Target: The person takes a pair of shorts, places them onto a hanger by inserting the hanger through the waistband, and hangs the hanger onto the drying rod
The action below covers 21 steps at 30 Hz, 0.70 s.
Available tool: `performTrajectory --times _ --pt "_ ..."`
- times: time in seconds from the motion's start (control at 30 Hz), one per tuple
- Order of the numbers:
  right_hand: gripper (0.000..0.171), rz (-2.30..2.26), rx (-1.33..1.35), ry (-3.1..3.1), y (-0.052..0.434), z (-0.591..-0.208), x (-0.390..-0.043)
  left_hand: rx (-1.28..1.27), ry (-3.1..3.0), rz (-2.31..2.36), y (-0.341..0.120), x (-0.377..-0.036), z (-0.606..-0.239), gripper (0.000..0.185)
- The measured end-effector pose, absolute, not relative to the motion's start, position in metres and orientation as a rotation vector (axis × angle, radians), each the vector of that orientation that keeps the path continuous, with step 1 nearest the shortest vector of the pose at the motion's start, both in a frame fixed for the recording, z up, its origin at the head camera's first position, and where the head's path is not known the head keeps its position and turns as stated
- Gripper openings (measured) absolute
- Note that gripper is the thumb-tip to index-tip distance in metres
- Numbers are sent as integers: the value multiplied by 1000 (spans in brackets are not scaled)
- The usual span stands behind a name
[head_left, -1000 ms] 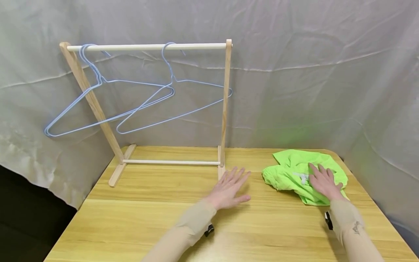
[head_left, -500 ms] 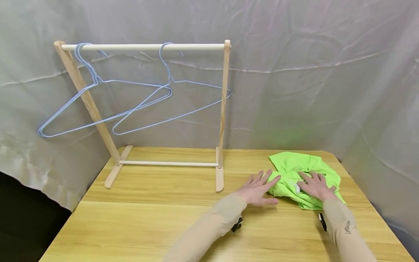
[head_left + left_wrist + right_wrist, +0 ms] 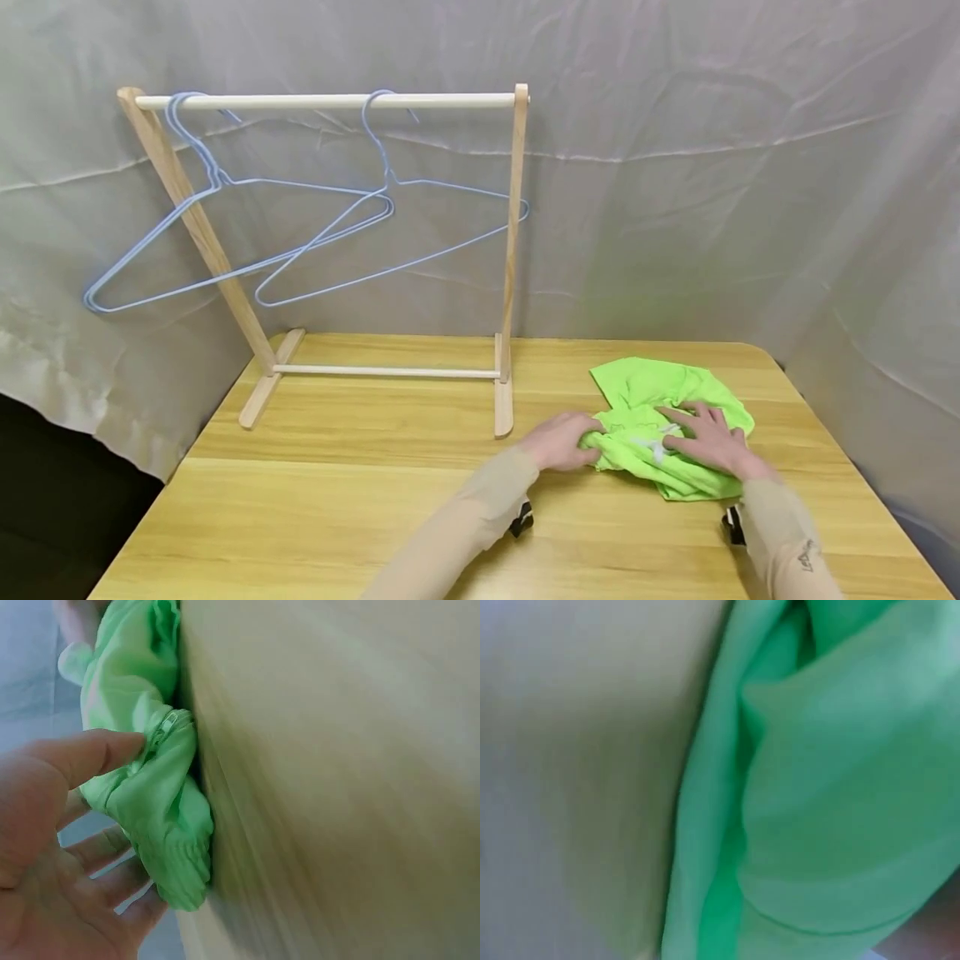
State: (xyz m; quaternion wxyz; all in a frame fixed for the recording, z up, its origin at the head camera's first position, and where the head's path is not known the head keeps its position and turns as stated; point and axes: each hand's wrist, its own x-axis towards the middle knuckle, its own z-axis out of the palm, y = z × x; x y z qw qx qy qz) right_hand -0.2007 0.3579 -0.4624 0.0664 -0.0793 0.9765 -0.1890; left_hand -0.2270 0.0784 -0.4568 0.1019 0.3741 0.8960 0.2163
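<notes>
The green garment (image 3: 667, 421) lies crumpled on the right part of the wooden surface (image 3: 337, 508); thin and limp, it looks light and soft, likely to sag and slide unless gathered at a bunched edge or seam; the left hand (image 3: 561, 440) curls its fingers (image 3: 101, 754) round the cloth's left edge; the right hand (image 3: 711, 440) rests flat on top, fingers spread; behind stands a wooden rack (image 3: 517, 250) with blue hangers (image 3: 315, 242).
</notes>
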Motion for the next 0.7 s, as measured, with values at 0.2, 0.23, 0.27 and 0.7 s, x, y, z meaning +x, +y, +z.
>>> performTrajectory --times 0.2,0.23,0.27,0.7 --pt "64 -654 -332 2935 333 -462 -192 1013 2641 774 54 -221 -459 35" --pt "64 -668 -348 2935 329 -462 -190 995 2639 792 50 -219 -460 35" --pt "64 -676 -363 2936 325 -461 -189 975 2640 801 46 -217 -460 36" --pt "59 -945 -579 2950 288 -464 -182 718 2851 1036 -18 -198 -468 47"
